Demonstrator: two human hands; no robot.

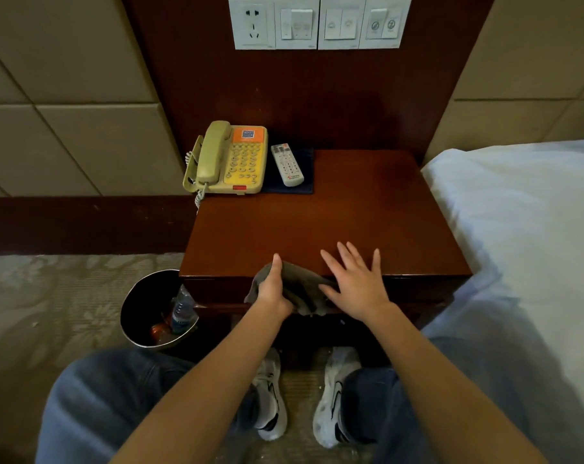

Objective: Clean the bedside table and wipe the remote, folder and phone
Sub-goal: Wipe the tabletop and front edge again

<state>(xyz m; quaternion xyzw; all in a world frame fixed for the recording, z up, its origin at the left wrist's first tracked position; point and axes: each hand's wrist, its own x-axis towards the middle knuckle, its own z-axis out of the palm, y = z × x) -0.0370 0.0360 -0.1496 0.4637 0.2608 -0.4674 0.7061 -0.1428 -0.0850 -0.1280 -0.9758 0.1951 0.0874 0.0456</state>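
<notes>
At the 6 o'clock edge of the desk (pixel 351 212) | grey cloth (pixel 304 284) is clutched by left grip (pixel 272 291) | right grip (pixel 357 283) is spread beside it | phone (pixel 232 159), remote (pixel 287 165) seen at 11 o'clock

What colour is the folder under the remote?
The folder is dark navy blue, plain, clearest in the head view.

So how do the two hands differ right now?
The left hand grips the grey cloth; the right hand holds nothing. The left hand is closed round it, thumb up; the right hand is open, fingers spread. Both are at the bedside table's front edge.
</notes>
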